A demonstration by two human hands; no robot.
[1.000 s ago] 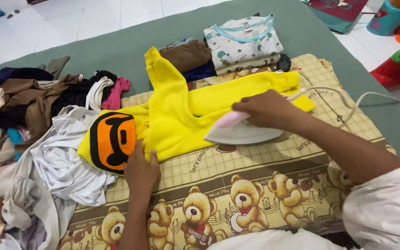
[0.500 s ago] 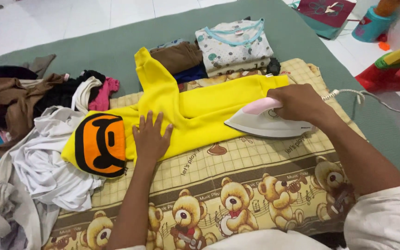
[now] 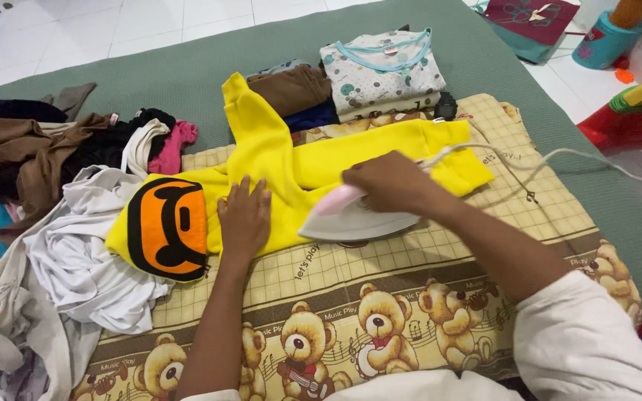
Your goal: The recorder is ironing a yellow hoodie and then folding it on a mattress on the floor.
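1. Our right hand (image 3: 391, 182) is wrapped around the handle of a pink and white iron (image 3: 354, 217), gripping it firmly. The iron's soleplate rests on the lower edge of a yellow garment (image 3: 291, 167), partly over the blanket beneath.
2. Our left hand (image 3: 244, 217) lies flat and spread on the yellow garment, fingers (image 3: 250, 191) pointing away from us, holding nothing and pressing the cloth down just left of the iron.
3. The yellow garment lies across a checked blanket with teddy bears (image 3: 380, 327), one sleeve reaching up toward the folded clothes and another running right under our right hand. At its left end sits an orange and black face patch (image 3: 166, 226).
4. A white cord (image 3: 559, 160) runs from the iron to the right, across the blanket and onto the green mat (image 3: 187, 67).
5. Beyond the garment a folded stack (image 3: 380, 74) rests, topped by a white dotted shirt with light blue trim, with a brown folded piece (image 3: 291, 87) just beside it on the left.
6. To our left a loose pile of unfolded clothes (image 3: 53, 223) spreads out, white and grey cloth nearest us, brown, black and pink pieces farther back. The white cloth touches the patch end of the yellow garment.
7. At the far right edge we see a red plastic thing (image 3: 626, 122), partly cut off.
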